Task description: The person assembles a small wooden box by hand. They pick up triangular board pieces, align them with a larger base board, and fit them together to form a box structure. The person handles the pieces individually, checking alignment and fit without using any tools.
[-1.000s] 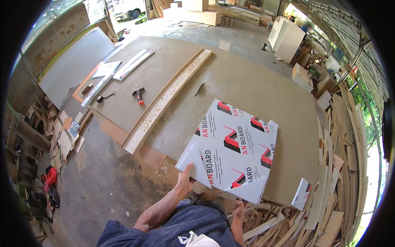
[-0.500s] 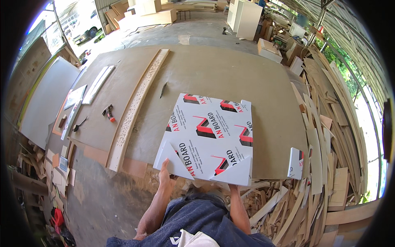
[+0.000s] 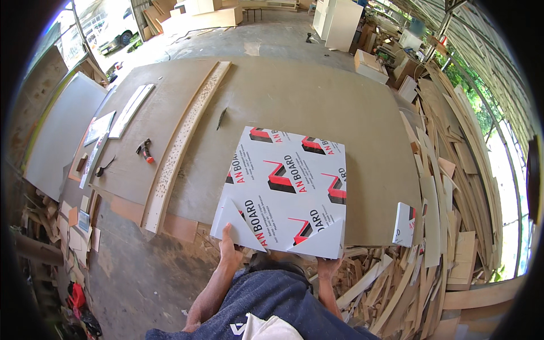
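A roughly square white board [image 3: 255, 170] with a red and black printed surface lies toward the near side of the large brown worktop. White triangular pieces cover its two near corners, the left triangle [image 3: 239, 229] and the right triangle [image 3: 323, 239]. My left hand [image 3: 229, 249] grips the near left corner, thumb on top and fingers hidden beneath. At the near right corner my right hand [image 3: 327, 267] holds the edge; its fingers are partly hidden by the board.
A long perforated strip [image 3: 184, 147] crosses the brown worktop [image 3: 294, 90]. Left of it lie a hammer [image 3: 145, 151], a dark-handled tool [image 3: 104, 167] and white strips [image 3: 131, 110]. A small printed block [image 3: 404, 224] sits at the right edge. Wood offcuts [image 3: 391, 283] pile up beside the worktop.
A piece jutting out at the board's far right corner now sits level with the edge. My right hand has shifted slightly right, with more of it showing. My left hand keeps its grip.
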`<state>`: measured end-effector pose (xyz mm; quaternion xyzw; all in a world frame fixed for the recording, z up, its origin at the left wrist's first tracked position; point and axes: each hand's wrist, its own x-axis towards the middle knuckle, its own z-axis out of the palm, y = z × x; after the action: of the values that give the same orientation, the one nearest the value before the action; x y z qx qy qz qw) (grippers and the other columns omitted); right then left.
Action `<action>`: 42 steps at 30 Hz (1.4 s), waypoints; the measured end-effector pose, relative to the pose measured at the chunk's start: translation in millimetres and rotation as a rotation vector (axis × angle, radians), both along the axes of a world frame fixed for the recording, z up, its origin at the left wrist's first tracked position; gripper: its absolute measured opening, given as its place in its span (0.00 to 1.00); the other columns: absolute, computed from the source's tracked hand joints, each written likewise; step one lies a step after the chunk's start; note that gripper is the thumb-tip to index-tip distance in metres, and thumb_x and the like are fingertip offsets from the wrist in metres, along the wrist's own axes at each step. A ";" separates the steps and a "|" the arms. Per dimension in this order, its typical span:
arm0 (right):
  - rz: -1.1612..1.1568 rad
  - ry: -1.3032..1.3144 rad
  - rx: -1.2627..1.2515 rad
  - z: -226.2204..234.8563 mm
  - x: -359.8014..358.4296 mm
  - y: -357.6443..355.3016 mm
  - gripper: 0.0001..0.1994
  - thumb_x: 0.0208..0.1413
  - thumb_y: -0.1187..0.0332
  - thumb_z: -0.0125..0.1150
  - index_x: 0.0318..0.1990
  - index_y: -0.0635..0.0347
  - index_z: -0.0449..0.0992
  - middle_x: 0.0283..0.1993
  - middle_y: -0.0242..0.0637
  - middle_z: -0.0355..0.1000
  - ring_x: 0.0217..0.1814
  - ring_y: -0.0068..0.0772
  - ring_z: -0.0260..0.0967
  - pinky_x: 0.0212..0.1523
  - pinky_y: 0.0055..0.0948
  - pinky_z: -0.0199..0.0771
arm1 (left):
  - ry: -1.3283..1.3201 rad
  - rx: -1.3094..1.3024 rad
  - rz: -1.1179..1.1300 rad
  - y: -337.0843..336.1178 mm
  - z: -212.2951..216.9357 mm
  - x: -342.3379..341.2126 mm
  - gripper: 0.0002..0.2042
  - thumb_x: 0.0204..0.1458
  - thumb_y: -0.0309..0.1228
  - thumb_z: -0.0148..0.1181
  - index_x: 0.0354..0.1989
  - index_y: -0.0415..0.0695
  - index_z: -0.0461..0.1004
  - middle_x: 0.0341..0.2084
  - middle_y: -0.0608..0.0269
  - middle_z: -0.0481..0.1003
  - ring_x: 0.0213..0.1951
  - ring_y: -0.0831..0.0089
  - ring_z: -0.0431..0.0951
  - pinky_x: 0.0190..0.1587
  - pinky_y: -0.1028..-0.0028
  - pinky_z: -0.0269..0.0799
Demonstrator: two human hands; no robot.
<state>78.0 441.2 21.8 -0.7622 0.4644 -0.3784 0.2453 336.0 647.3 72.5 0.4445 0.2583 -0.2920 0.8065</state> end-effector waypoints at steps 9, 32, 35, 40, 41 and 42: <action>0.348 -0.887 1.031 -5.8 -53.6 -16.8 0.31 0.45 0.72 0.71 0.61 0.61 0.73 0.55 0.39 0.77 0.59 0.39 0.73 0.64 0.49 0.71 | 0.017 -0.044 -0.088 1.5 -22.0 0.8 0.29 0.59 0.51 0.63 0.63 0.47 0.69 0.53 0.63 0.75 0.53 0.64 0.77 0.54 0.56 0.75; 0.260 -0.190 1.189 76.8 -2.0 -93.3 0.31 0.51 0.58 0.77 0.57 0.69 0.76 0.51 0.44 0.79 0.52 0.37 0.77 0.54 0.35 0.75 | -0.096 -0.099 -0.057 30.3 -8.8 -0.8 0.31 0.50 0.43 0.67 0.63 0.47 0.69 0.52 0.65 0.76 0.52 0.65 0.77 0.53 0.61 0.73; 0.224 -0.112 1.278 78.0 -6.4 -114.6 0.29 0.50 0.59 0.77 0.54 0.71 0.77 0.48 0.45 0.80 0.47 0.38 0.79 0.50 0.35 0.77 | -0.092 -0.018 -0.065 36.6 -2.2 -12.6 0.31 0.50 0.42 0.66 0.64 0.46 0.68 0.53 0.63 0.76 0.53 0.65 0.77 0.53 0.59 0.73; 0.238 -0.133 1.307 90.2 -3.9 -129.7 0.30 0.47 0.62 0.77 0.56 0.71 0.76 0.51 0.45 0.79 0.50 0.38 0.77 0.52 0.35 0.75 | -0.036 0.009 -0.159 64.1 -3.1 -19.6 0.29 0.54 0.48 0.58 0.62 0.44 0.71 0.47 0.60 0.78 0.50 0.63 0.78 0.52 0.57 0.73; 0.231 -0.118 1.319 87.0 -5.2 -133.7 0.30 0.47 0.62 0.77 0.56 0.71 0.76 0.51 0.45 0.79 0.50 0.38 0.77 0.52 0.35 0.75 | -0.019 -0.066 -0.197 68.1 3.1 -16.1 0.29 0.55 0.50 0.56 0.61 0.44 0.72 0.46 0.60 0.79 0.49 0.62 0.79 0.52 0.57 0.73; 0.225 -0.104 1.327 82.8 -9.5 -137.4 0.30 0.47 0.62 0.77 0.56 0.71 0.76 0.51 0.45 0.79 0.50 0.38 0.77 0.52 0.35 0.75 | -0.007 -0.145 -0.234 74.1 8.4 -13.9 0.30 0.56 0.52 0.54 0.61 0.44 0.73 0.45 0.59 0.80 0.49 0.62 0.79 0.52 0.57 0.74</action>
<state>68.5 303.8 104.5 -0.4745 0.5036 -0.0212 0.7217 322.1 721.4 80.9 0.4132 0.1801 -0.4005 0.7978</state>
